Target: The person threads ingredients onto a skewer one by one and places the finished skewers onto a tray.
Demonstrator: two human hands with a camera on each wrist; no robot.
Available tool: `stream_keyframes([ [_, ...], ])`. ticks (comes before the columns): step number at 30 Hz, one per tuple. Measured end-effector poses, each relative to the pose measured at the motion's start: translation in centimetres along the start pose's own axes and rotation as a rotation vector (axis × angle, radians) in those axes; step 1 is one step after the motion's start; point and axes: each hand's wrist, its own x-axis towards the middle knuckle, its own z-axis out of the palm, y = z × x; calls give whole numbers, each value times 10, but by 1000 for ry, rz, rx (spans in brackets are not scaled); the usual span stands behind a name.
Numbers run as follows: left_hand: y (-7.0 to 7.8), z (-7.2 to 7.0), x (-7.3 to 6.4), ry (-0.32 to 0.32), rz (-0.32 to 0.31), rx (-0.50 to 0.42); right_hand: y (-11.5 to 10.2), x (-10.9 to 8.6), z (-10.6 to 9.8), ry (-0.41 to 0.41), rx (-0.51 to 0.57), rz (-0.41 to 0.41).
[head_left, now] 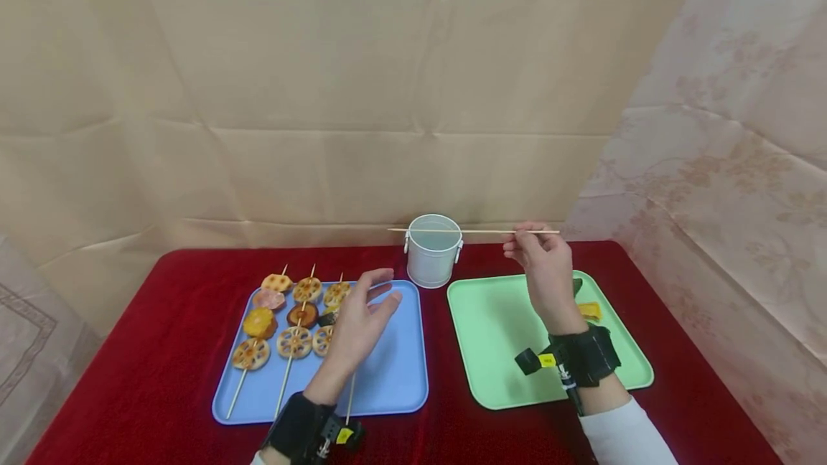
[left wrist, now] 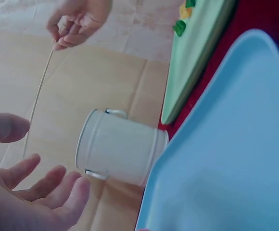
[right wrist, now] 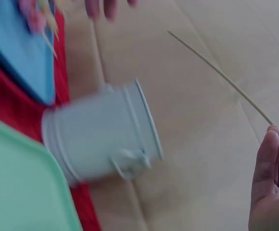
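Observation:
My right hand (head_left: 548,275) pinches a thin wooden skewer (head_left: 474,231) near one end, above the green tray. The skewer lies level and bare, its pointed end reaching left past the white bucket (head_left: 431,264). With fingers apart and nothing between them, my left hand (head_left: 362,318) hovers over the blue tray (head_left: 403,379). On that tray lie loaded skewers with lotus root slices (head_left: 294,343), a yellow piece (head_left: 260,322) and a pink slice (head_left: 269,298); my left hand hides part of the third one. In the right wrist view the skewer (right wrist: 221,74) leaves the right fingertips.
The green tray (head_left: 497,343) stands at the right, with a yellow piece (head_left: 590,311) and a dark green piece (head_left: 577,284) partly behind my right wrist. A red cloth (head_left: 161,336) covers the table. A beige curtain (head_left: 323,92) hangs right behind it.

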Motion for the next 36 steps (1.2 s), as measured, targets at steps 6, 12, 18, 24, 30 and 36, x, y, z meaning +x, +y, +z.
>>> stream_keyframes([
  [6,3,6,0,54,-28,-202,12,-23,13,-116,166,102],
  [12,4,12,0,53,-67,-490,23,-45,27,-219,272,234],
  [18,4,19,-1,20,-105,-670,36,-60,42,-266,297,363],
  [24,4,22,-3,18,-139,-685,43,-68,54,-267,313,408],
  [30,2,22,-5,7,-141,-679,45,-72,60,-293,323,431],
  [36,2,20,-5,43,-111,-638,46,-71,58,-322,255,432],
])
